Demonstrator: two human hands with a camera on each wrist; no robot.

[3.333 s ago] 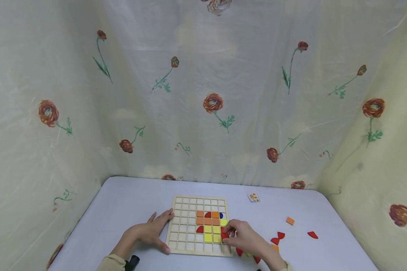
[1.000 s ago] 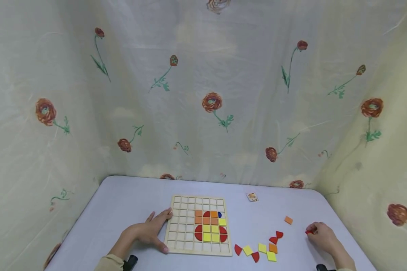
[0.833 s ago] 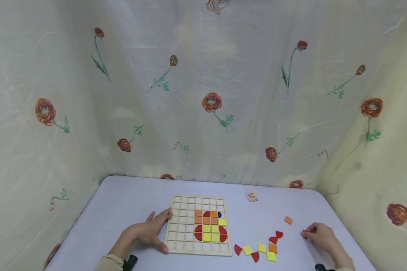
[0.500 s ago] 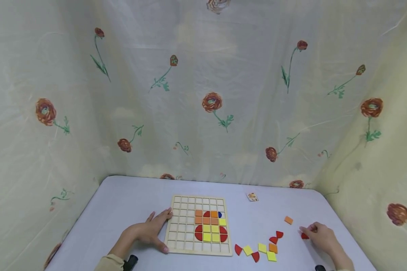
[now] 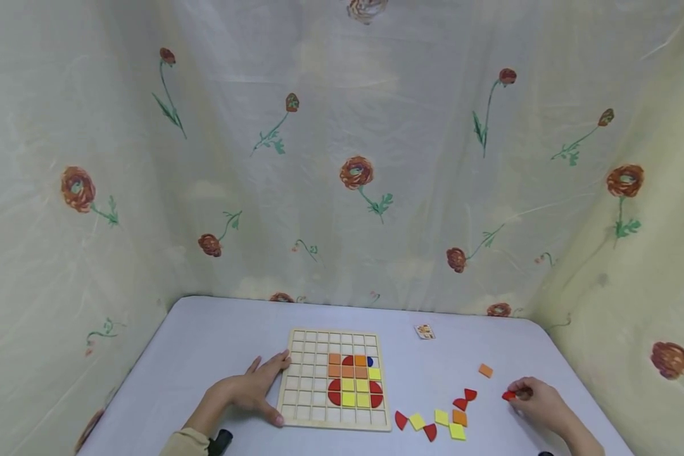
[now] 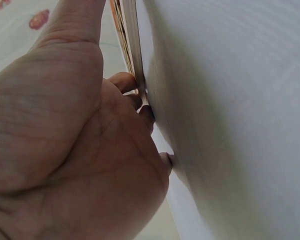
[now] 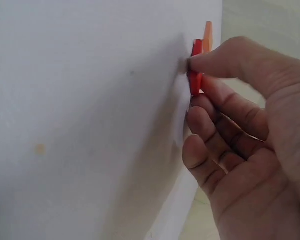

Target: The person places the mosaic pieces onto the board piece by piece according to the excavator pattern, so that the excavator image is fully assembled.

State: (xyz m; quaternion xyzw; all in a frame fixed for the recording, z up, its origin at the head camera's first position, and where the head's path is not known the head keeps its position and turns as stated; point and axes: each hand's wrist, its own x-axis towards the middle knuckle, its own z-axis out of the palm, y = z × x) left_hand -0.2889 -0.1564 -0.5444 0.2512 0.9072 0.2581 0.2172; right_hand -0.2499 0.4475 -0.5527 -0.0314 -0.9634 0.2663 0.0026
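My left hand [image 5: 251, 389] rests with spread fingers along the left edge of a wooden grid board [image 5: 333, 425]; its thumb touches the near left corner. In the left wrist view, the fingertips [image 6: 146, 116] meet the board's side [image 6: 133, 47]. My right hand [image 5: 538, 402], off to the right, pinches a red quarter-circle tile [image 5: 508, 396] between thumb and finger. The right wrist view shows that red tile [image 7: 196, 84] on edge, partly hidden by the thumb. Yellow squares [image 5: 348, 399], orange squares [image 5: 348, 372], red rounded pieces [image 5: 334, 392] and a blue piece [image 5: 370, 361] fill cells of the board.
Between board and right hand lie loose red tiles [image 5: 401, 420], yellow squares [image 5: 457, 432] and an orange square [image 5: 459, 417]. Another orange square [image 5: 486, 370] lies farther back. A small picture card [image 5: 425, 332] is near the table's back edge. Flowered curtains [image 5: 399, 253] surround the white table [image 5: 216, 329].
My right hand left the board's right side, where red pieces now sit, and moved right to a loose red tile. It shifted its fingers on that tile. My left hand stayed put.
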